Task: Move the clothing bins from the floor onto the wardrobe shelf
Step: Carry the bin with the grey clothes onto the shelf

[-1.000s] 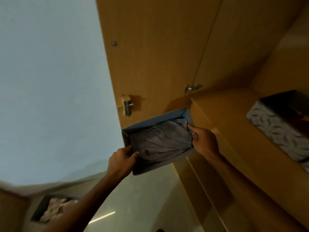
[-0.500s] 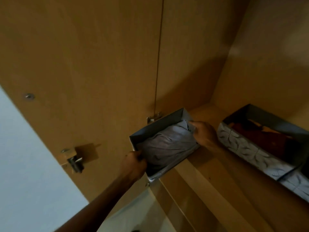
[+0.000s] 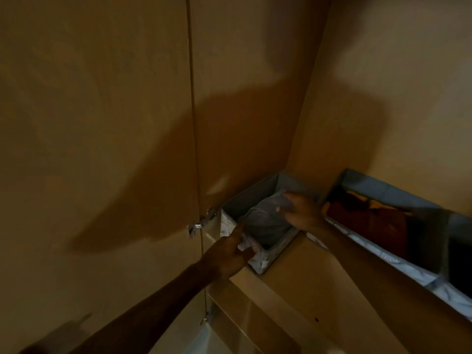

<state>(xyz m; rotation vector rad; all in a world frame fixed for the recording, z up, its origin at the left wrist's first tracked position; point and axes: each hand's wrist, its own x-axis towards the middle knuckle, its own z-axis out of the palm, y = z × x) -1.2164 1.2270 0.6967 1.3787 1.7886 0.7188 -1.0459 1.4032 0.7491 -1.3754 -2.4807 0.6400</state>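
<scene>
A grey patterned clothing bin (image 3: 265, 259) with folded grey clothes (image 3: 265, 223) inside rests on the wooden wardrobe shelf (image 3: 319, 284), in its far left corner against the side wall. My left hand (image 3: 229, 254) grips the bin's near left rim. My right hand (image 3: 301, 213) holds the bin's right rim, fingers over the clothes. A second, longer patterned bin (image 3: 383, 254) with dark red clothes sits on the same shelf to the right.
The open wardrobe door (image 3: 97, 149) fills the left, with a metal hinge (image 3: 201, 222) close to the bin. The wardrobe's back wall (image 3: 383, 98) rises behind both bins. A lower shelf edge (image 3: 245, 318) shows beneath. The scene is dim.
The bin has gone from hanging off the shelf's front edge to lying further in on the shelf, in the corner. Both hands moved in with it, and the view has swung right.
</scene>
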